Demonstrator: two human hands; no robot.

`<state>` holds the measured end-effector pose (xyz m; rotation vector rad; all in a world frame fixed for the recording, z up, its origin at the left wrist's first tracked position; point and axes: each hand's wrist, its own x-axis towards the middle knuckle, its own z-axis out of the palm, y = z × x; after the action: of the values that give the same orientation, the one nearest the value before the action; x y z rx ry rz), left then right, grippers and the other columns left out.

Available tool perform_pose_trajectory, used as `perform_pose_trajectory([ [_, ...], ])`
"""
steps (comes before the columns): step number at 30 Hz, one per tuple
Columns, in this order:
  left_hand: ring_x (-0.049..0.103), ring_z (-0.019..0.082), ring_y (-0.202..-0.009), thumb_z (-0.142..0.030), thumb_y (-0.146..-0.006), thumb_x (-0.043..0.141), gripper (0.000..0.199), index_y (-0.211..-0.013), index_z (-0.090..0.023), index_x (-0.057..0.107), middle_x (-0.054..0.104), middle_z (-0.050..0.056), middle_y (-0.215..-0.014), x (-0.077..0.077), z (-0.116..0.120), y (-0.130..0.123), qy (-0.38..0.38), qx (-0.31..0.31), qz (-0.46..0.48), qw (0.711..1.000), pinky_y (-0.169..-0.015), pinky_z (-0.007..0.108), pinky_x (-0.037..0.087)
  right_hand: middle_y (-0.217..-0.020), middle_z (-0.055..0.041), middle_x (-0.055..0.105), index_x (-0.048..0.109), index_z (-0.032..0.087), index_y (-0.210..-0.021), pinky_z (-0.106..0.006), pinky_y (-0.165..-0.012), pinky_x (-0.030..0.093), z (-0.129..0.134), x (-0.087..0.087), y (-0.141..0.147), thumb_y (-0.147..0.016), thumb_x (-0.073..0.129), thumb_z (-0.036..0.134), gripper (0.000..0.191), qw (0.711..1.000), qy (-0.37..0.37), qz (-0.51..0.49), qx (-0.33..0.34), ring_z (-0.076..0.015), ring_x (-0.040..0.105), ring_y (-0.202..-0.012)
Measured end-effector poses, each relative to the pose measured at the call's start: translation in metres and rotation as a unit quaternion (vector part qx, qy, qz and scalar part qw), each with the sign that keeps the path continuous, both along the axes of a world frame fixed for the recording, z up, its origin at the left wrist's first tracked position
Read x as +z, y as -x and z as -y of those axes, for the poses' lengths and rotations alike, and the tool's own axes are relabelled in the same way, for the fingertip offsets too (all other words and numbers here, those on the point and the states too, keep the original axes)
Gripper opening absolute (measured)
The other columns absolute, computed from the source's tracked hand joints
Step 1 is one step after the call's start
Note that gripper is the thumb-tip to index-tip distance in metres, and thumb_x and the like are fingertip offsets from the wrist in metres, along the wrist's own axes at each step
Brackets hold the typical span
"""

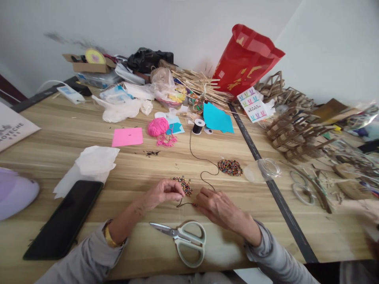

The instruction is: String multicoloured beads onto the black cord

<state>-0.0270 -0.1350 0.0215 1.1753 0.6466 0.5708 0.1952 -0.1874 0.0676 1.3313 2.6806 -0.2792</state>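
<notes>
Pale-handled scissors (pixel 177 232) are lying at lower centre, just below a black cord (pixel 186 203) that is curving between both hands.
Left hand (pixel 162 194) is pinching the cord, thumb against forefinger; right hand (pixel 217 207) is curling over it, back upward, fingers closed. Loose beads (pixel 184 185) are crowding just beyond the left fingertips; farther out, a bead heap (pixel 230 167) is lying right of centre, a spool (pixel 198 126) standing at upper centre.

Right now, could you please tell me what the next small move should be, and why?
Perhaps add one of the loose beads to the cord: the left hand, beside them, seems to pinch the cord, and the right hand grips it, where a reddish bit, likely a threaded bead, shows.
</notes>
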Motion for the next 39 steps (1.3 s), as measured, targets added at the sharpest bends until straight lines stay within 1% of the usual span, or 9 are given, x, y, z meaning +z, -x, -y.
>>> perform_pose_trajectory([
  [4, 0.05, 0.01, -0.062, -0.032, -0.068, 0.074, 0.024, -0.073, -0.011, 0.064, 0.057, -0.001, -0.066, -0.003, -0.002, 0.001, -0.012, -0.01, -0.008, 1.0, -0.06, 0.021, 0.036, -0.089, -0.0035, 0.062, 0.055, 0.018, -0.091, -0.027, -0.052, 0.034, 0.005, -0.017, 0.004, -0.093, 0.051, 0.017, 0.005, 1.0, -0.016, -0.01, 0.021, -0.0146, 0.058, -0.069],
  [7, 0.049, 0.009, -0.06, -0.031, -0.07, 0.072, 0.022, -0.074, -0.011, 0.064, 0.057, -0.001, -0.066, -0.007, -0.003, 0.001, -0.03, -0.016, -0.012, 0.999, -0.058, 0.021, 0.036, -0.088, -0.0022, 0.061, 0.052, 0.019, -0.091, -0.028, -0.053, 0.034, 0.007, -0.024, -0.001, -0.091, 0.046, 0.006, 0.014, 0.999, -0.042, 0.001, 0.023, -0.0143, 0.057, -0.066],
  [10, 0.051, 0.011, -0.063, -0.029, -0.071, 0.07, 0.019, -0.074, -0.012, 0.064, 0.059, 0.001, -0.069, -0.007, -0.003, 0.001, -0.058, -0.021, -0.014, 0.998, -0.06, 0.021, 0.038, -0.087, -0.0022, 0.061, 0.051, 0.02, -0.088, -0.03, -0.053, 0.034, 0.005, -0.03, -0.016, -0.088, 0.045, 0.003, 0.018, 0.997, -0.069, 0.018, 0.021, -0.0147, 0.055, -0.064],
  [16, 0.053, 0.013, -0.065, -0.02, -0.074, 0.062, 0.009, -0.073, -0.013, 0.067, 0.062, 0.003, -0.072, -0.007, 0.002, -0.008, -0.205, 0.004, -0.097, 0.974, -0.061, 0.023, 0.039, -0.091, -0.0042, 0.061, 0.053, 0.02, -0.096, -0.029, -0.058, 0.037, -0.015, -0.037, -0.049, -0.087, 0.045, 0.001, 0.022, 0.994, -0.102, 0.028, -0.023, -0.0171, 0.059, -0.074],
  [20, 0.055, 0.013, -0.066, -0.014, -0.074, 0.058, 0.01, -0.073, -0.014, 0.068, 0.065, 0.003, -0.072, -0.007, 0.006, -0.012, -0.287, 0.016, -0.143, 0.947, -0.061, 0.022, 0.041, -0.086, -0.0034, 0.061, 0.054, 0.019, -0.092, -0.027, -0.055, 0.035, -0.03, -0.032, -0.06, -0.085, 0.047, 0.001, 0.02, 0.994, -0.08, 0.021, -0.068, -0.0143, 0.057, -0.067],
  [24, 0.058, 0.014, -0.065, -0.014, -0.075, 0.058, 0.011, -0.074, -0.013, 0.069, 0.068, 0.004, -0.071, -0.006, 0.007, -0.011, -0.298, -0.001, -0.158, 0.941, -0.061, 0.022, 0.043, -0.088, -0.0026, 0.059, 0.055, 0.02, -0.093, -0.024, -0.056, 0.037, -0.033, -0.026, -0.057, -0.085, 0.053, 0.008, 0.014, 0.995, -0.056, -0.066, -0.058, -0.0128, 0.057, -0.068],
  [28, 0.058, 0.013, -0.064, -0.015, -0.076, 0.059, 0.011, -0.075, -0.014, 0.07, 0.07, 0.003, -0.072, -0.005, 0.007, -0.01, -0.296, -0.008, -0.164, 0.941, -0.061, 0.021, 0.043, -0.088, -0.0028, 0.059, 0.056, 0.021, -0.094, -0.025, -0.055, 0.04, -0.028, -0.03, -0.038, -0.091, 0.051, 0.017, 0.007, 0.991, -0.045, -0.122, -0.035, -0.0132, 0.056, -0.066],
  [33, 0.057, 0.012, -0.062, -0.015, -0.075, 0.059, 0.01, -0.074, -0.014, 0.069, 0.068, 0.002, -0.069, -0.001, 0.008, -0.009, -0.292, -0.008, -0.173, 0.94, -0.06, 0.02, 0.043, -0.085, -0.0048, 0.059, 0.057, 0.02, -0.085, -0.026, -0.052, 0.037, -0.03, -0.04, -0.022, -0.09, 0.049, 0.012, 0.013, 0.994, -0.052, -0.088, -0.031, -0.0151, 0.053, -0.065],
  [39, 0.057, 0.012, -0.062, -0.015, -0.075, 0.06, 0.009, -0.074, -0.013, 0.069, 0.069, 0.003, -0.07, -0.003, 0.007, -0.009, -0.287, -0.011, -0.177, 0.941, -0.059, 0.02, 0.043, -0.086, -0.003, 0.059, 0.058, 0.02, -0.084, -0.024, -0.056, 0.035, -0.035, -0.032, -0.043, -0.087, 0.052, 0.01, 0.013, 0.996, -0.014, -0.067, -0.051, -0.0131, 0.052, -0.068],
])
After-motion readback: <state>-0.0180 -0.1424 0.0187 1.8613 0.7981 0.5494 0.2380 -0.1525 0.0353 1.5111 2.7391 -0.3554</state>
